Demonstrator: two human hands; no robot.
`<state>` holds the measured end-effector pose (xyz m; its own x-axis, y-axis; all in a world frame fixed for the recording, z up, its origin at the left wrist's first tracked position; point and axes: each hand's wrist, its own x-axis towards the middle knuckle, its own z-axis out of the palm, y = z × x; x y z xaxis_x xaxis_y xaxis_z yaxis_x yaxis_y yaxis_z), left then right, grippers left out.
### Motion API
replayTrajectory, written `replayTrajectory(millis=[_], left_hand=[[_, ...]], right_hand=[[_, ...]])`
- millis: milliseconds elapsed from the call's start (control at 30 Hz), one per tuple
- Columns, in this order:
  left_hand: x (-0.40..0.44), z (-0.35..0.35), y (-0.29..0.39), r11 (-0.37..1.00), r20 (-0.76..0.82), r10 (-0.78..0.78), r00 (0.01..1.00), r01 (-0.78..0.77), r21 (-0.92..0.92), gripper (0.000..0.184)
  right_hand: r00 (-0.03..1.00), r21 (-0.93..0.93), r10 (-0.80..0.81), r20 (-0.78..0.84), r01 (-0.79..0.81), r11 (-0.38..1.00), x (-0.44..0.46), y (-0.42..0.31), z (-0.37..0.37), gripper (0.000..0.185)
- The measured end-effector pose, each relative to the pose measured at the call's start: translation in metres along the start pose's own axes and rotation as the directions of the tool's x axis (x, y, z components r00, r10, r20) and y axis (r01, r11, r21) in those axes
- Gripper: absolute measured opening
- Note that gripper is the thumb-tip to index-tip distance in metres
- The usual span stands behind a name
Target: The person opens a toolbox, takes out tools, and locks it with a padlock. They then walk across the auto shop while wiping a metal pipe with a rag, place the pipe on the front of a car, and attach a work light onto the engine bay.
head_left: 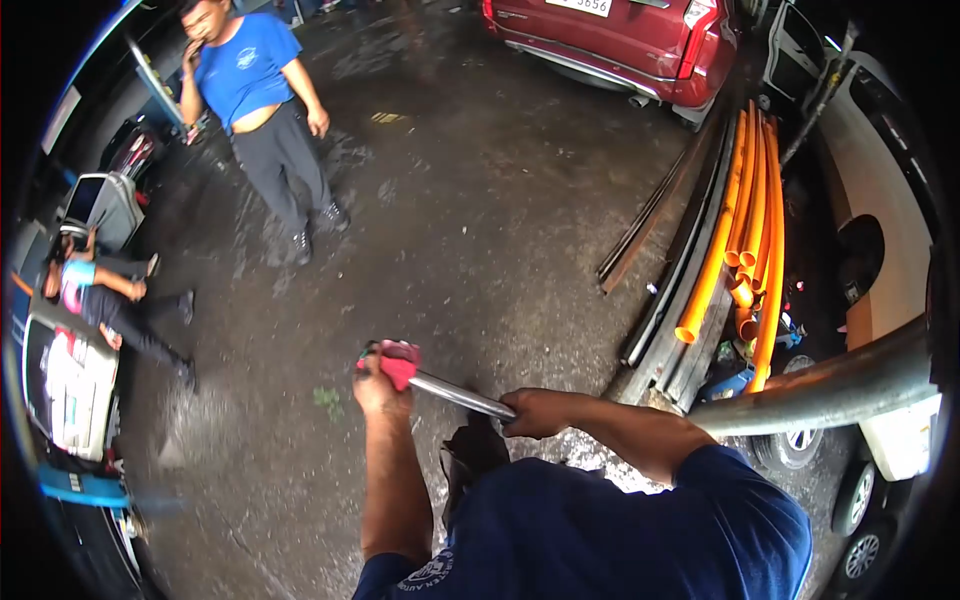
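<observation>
A shiny metal rod runs between my two hands in front of my body. My left hand is closed around a red cloth at the rod's left end. At the other end, my right hand has its fingers wrapped round the rod. Whatever part of the rod lies under the cloth is hidden.
A person in a blue shirt stands at the upper left; another person is at the far left. Orange pipes and dark bars lie at right. A red car is at the top. A thick grey pole crosses the right side.
</observation>
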<state>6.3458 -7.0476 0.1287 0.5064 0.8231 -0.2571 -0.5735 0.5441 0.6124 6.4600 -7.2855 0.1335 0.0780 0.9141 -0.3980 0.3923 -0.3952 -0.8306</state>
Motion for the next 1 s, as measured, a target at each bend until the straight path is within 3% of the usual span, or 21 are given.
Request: replayTrajectory(millis=[100,167,200,233,267,300,333,367,400,467,500,533,567,600,667,767,800,867,900,967,1000], left_hand=[[0.112,0.034,0.009,0.985,0.036,-0.029,0.999,0.023,0.173,0.024],[0.168,0.081,0.010,0.943,-0.116,-0.182,0.976,0.207,0.260,0.038],[0.198,0.096,0.002,0.902,0.019,-0.329,0.944,0.308,0.302,0.043],[0.221,0.120,-0.009,0.844,0.145,-0.473,0.869,0.401,0.357,0.049],[0.248,0.149,-0.036,0.818,0.079,-0.513,0.855,0.458,0.348,0.052],[0.283,0.163,-0.063,0.725,0.326,-0.686,0.651,0.649,0.231,0.056],[0.275,0.231,-0.077,0.714,0.111,-0.688,0.717,0.642,0.280,0.058],[0.288,0.273,-0.105,0.675,0.148,-0.712,0.686,0.611,0.414,0.064],[0.341,0.256,-0.151,0.835,0.516,-0.477,0.712,0.182,0.519,0.071],[0.423,0.306,-0.175,0.743,0.411,-0.581,0.703,0.251,0.620,0.076],[0.462,0.318,-0.185,0.749,0.398,-0.571,0.718,0.257,0.611,0.076],[0.507,0.334,-0.193,0.578,0.384,-0.357,0.851,-0.122,0.807,0.072],[0.553,0.353,-0.195,0.218,0.446,-0.117,0.887,-0.415,0.883,0.072],[0.588,0.377,-0.189,0.207,0.439,-0.107,0.892,-0.412,0.887,0.072],[0.638,0.418,-0.180,-0.363,0.455,0.019,0.890,-0.418,0.833,0.088],[0.716,0.462,-0.198,-0.236,0.506,0.013,0.862,-0.489,0.839,0.097],[0.741,0.476,-0.208,-0.209,0.590,0.018,0.807,-0.574,0.792,0.095],[0.801,0.503,-0.218,-0.195,0.503,0.086,0.860,-0.480,0.855,0.093],[0.842,0.510,-0.225,-0.184,0.509,0.143,0.849,-0.482,0.856,0.095],[0.926,0.515,-0.245,-0.269,0.505,0.207,0.838,-0.447,0.853,0.101],[0.960,0.530,-0.241,-0.271,0.508,0.215,0.834,-0.448,0.852,0.101]], right_hand=[[0.984,0.025,0.172,-0.056,-0.170,0.985,0.041,-0.010,-0.082,0.039],[0.951,0.109,0.256,-0.171,-0.240,0.965,0.064,-0.015,-0.135,0.047],[0.948,0.131,0.259,-0.184,-0.238,0.962,0.088,-0.009,-0.161,0.047],[0.910,0.114,0.053,-0.412,-0.006,0.993,0.115,0.004,-0.184,0.047],[0.779,0.040,-0.141,-0.611,0.208,0.977,0.139,0.018,-0.208,0.047],[0.731,0.075,-0.158,-0.664,0.275,0.958,0.166,0.018,-0.242,0.041],[0.682,0.101,-0.174,-0.710,0.344,0.934,0.199,0.017,-0.280,0.036],[0.664,0.283,-0.170,-0.728,0.517,0.808,0.240,0.034,-0.309,0.032],[0.649,0.438,-0.160,-0.744,0.654,0.616,0.279,0.053,-0.339,0.028],[0.502,0.368,-0.060,-0.863,0.705,0.606,0.317,0.057,-0.421,0.025],[0.567,0.491,0.107,-0.817,0.586,0.645,0.332,0.066,-0.462,0.024],[0.584,0.550,0.126,-0.802,0.638,0.539,0.352,0.075,-0.504,0.021],[0.570,0.543,0.134,-0.811,0.648,0.534,0.371,0.081,-0.544,0.019],[0.552,0.544,0.159,-0.818,0.656,0.524,0.384,0.073,-0.580,0.018],[0.563,0.551,0.139,-0.815,0.677,0.487,0.420,0.070,-0.640,0.018],[0.671,0.527,0.138,-0.728,0.419,0.739,0.494,0.050,-0.720,0.021],[0.443,0.375,0.079,-0.893,0.636,0.674,0.549,0.041,-0.729,0.024],[0.466,0.264,0.049,-0.883,0.407,0.875,0.610,0.058,-0.793,0.030],[0.471,0.256,0.037,-0.881,0.410,0.875,0.639,0.055,-0.830,0.030],[0.518,0.163,0.123,-0.846,0.031,0.986,0.690,0.047,-0.892,0.035],[0.519,0.157,0.114,-0.847,0.039,0.987,0.726,0.053,-0.924,0.035]])
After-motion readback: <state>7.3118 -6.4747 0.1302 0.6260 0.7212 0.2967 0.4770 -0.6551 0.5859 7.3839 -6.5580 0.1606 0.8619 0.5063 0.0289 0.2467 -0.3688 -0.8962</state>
